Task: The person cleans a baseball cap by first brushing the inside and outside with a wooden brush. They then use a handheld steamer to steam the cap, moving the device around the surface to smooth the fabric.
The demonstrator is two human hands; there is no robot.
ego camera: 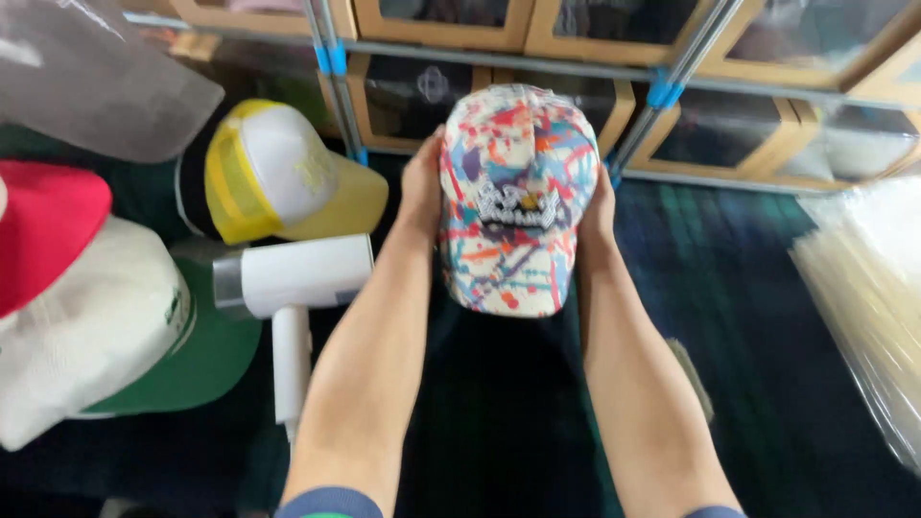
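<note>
1. Dark plaid cloth (748, 288) spread across the work surface; cardboard boxes with clear windows (422, 96) shelved on a metal rack along the top of the frame.
2. Paint-splatter baseball cap (510, 197) held at upper centre, above the cloth, crown toward the rack, brim toward the bottom of the frame.
3. Left hand (422, 187) pressed against the cap's left side, fingers closed around its edge.
4. Right hand (600, 206) clamped likewise on the cap's right side, mostly hidden behind it.
5. Lay just left of the left forearm: white handheld steamer (293, 288), handle pointing to the bottom of the frame.
6. Sat at upper left: yellow-and-white mesh cap (278, 173).
7. Stacked at far left: red cap (43, 230) over white cap with green brim (115, 336).
8. Piled at right edge: clear plastic bags (863, 288).
</note>
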